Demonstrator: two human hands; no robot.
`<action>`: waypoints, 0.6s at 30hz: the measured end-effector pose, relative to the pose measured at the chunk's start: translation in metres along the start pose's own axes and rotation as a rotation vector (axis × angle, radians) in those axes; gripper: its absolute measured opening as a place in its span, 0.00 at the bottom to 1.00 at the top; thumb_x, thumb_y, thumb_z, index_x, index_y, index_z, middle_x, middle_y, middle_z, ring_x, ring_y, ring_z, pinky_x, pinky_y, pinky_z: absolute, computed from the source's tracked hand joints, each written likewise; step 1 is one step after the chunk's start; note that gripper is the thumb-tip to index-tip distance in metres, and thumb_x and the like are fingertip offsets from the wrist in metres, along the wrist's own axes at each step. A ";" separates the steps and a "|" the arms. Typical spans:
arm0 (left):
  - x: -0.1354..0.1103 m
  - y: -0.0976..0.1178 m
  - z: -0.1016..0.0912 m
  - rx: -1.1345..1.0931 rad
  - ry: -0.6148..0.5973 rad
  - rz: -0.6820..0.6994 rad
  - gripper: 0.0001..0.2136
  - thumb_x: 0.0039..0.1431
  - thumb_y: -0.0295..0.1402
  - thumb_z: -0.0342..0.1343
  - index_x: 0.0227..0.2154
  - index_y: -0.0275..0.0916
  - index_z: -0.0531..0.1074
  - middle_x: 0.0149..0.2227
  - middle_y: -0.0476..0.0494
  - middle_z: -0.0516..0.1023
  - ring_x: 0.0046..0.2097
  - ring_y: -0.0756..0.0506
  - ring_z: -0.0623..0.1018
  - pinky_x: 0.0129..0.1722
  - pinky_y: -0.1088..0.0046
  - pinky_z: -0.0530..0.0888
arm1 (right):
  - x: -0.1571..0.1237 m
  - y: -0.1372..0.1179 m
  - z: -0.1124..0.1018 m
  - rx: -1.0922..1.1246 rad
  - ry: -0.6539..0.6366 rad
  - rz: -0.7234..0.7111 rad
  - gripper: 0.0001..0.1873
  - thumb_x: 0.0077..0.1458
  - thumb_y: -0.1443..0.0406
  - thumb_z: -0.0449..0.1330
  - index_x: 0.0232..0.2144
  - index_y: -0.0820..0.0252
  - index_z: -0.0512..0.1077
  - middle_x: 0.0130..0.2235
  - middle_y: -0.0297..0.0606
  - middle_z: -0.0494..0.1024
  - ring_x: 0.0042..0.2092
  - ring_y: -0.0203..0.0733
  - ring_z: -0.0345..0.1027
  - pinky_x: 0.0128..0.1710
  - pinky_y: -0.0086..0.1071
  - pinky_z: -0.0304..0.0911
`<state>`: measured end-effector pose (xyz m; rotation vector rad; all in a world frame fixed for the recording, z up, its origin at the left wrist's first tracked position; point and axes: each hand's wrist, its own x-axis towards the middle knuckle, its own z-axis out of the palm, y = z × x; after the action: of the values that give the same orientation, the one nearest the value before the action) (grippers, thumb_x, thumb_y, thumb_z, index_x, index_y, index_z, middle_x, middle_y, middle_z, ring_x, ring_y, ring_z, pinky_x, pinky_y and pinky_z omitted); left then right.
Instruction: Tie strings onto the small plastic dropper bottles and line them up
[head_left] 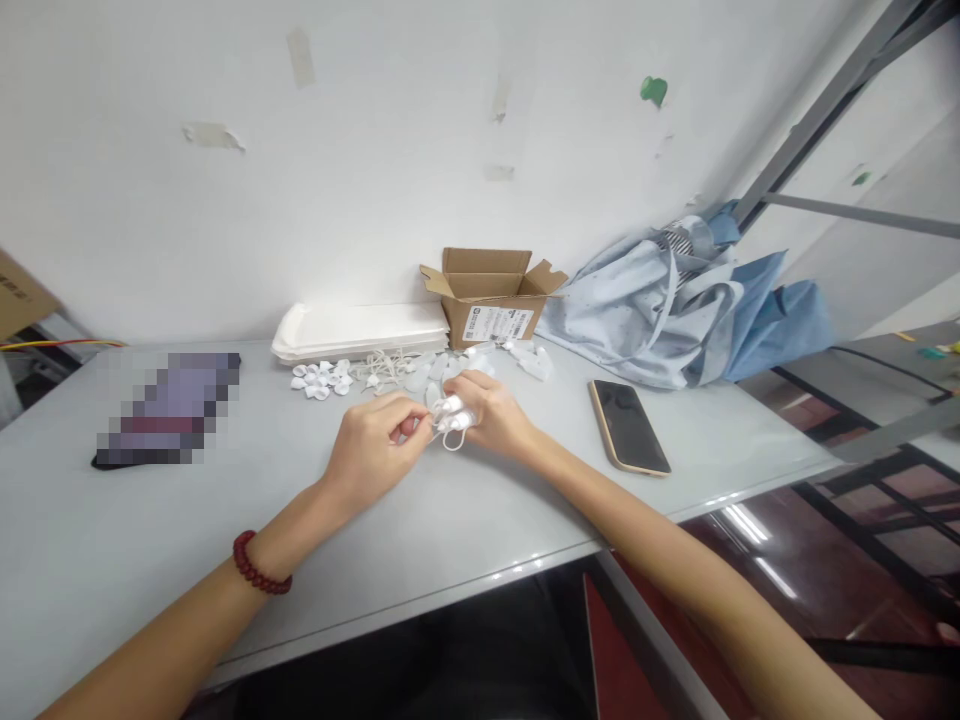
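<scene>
My right hand (pixel 491 415) is closed around a small bundle of white plastic pieces (pixel 453 408) with a thin white cord looping below it. The exact kind of these pieces is too small to make out. My left hand (pixel 379 440) meets it from the left, thumb and forefinger pinched at the bundle's edge, on something thin that I cannot make out. Just beyond the hands lie a cluster of small white caps (pixel 319 380), a tangle of pale cords (pixel 388 368) and several translucent plastic pieces (pixel 534 362).
An opened cardboard box (pixel 491 322) stands against the wall beside a stack of white sheets or sleeves (pixel 364 330). Light blue cloth (pixel 645 310) is heaped at the back right. A phone (pixel 630 427) lies right of my hands, and a blurred-out dark-edged object (pixel 169 410) lies left.
</scene>
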<state>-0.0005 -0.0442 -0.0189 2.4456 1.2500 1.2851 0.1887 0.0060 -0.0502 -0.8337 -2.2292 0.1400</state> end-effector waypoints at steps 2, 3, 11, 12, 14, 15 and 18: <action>0.000 0.001 0.001 0.011 0.033 0.013 0.08 0.55 0.26 0.54 0.21 0.36 0.72 0.19 0.53 0.63 0.22 0.53 0.62 0.24 0.75 0.61 | 0.001 0.000 0.000 0.000 -0.001 -0.014 0.06 0.51 0.69 0.58 0.34 0.60 0.67 0.32 0.38 0.69 0.35 0.40 0.62 0.35 0.31 0.59; -0.001 0.001 0.001 0.017 0.045 0.020 0.08 0.54 0.26 0.54 0.21 0.36 0.72 0.19 0.53 0.63 0.22 0.53 0.62 0.24 0.75 0.61 | 0.001 -0.001 0.000 0.002 -0.002 -0.020 0.05 0.52 0.69 0.58 0.34 0.60 0.66 0.32 0.38 0.69 0.35 0.40 0.62 0.34 0.31 0.59; -0.002 0.000 -0.002 0.036 0.122 0.068 0.09 0.52 0.23 0.54 0.18 0.36 0.71 0.17 0.53 0.60 0.21 0.53 0.61 0.23 0.75 0.60 | 0.001 0.004 0.001 -0.005 0.005 -0.031 0.08 0.51 0.70 0.58 0.35 0.59 0.66 0.34 0.39 0.70 0.36 0.41 0.62 0.35 0.32 0.59; -0.002 0.000 -0.003 0.031 0.137 0.067 0.09 0.52 0.23 0.54 0.18 0.36 0.70 0.17 0.54 0.60 0.21 0.53 0.61 0.23 0.75 0.60 | 0.000 0.007 -0.001 -0.011 0.011 -0.018 0.08 0.50 0.70 0.58 0.35 0.59 0.66 0.33 0.38 0.69 0.36 0.41 0.62 0.35 0.32 0.59; -0.001 0.000 -0.006 0.015 0.151 0.057 0.09 0.52 0.23 0.55 0.18 0.37 0.69 0.18 0.54 0.60 0.22 0.53 0.62 0.23 0.75 0.61 | -0.001 0.012 -0.005 -0.021 0.025 0.014 0.09 0.48 0.71 0.59 0.34 0.59 0.65 0.32 0.37 0.69 0.35 0.40 0.62 0.34 0.31 0.58; 0.000 0.000 -0.007 0.006 0.141 0.052 0.08 0.53 0.24 0.55 0.20 0.37 0.70 0.19 0.53 0.62 0.22 0.53 0.62 0.24 0.75 0.61 | -0.001 0.014 -0.007 -0.028 0.033 0.030 0.09 0.48 0.71 0.59 0.34 0.59 0.65 0.32 0.37 0.68 0.35 0.40 0.62 0.34 0.31 0.58; 0.002 0.000 -0.008 -0.026 0.076 0.048 0.03 0.56 0.28 0.56 0.28 0.37 0.73 0.22 0.52 0.66 0.24 0.53 0.64 0.26 0.75 0.64 | -0.002 0.012 -0.009 -0.076 0.017 0.025 0.09 0.49 0.71 0.59 0.35 0.59 0.66 0.33 0.38 0.69 0.35 0.41 0.61 0.34 0.31 0.57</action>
<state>-0.0055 -0.0453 -0.0125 2.4451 1.1908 1.4099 0.2023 0.0128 -0.0492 -0.9002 -2.2206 0.0600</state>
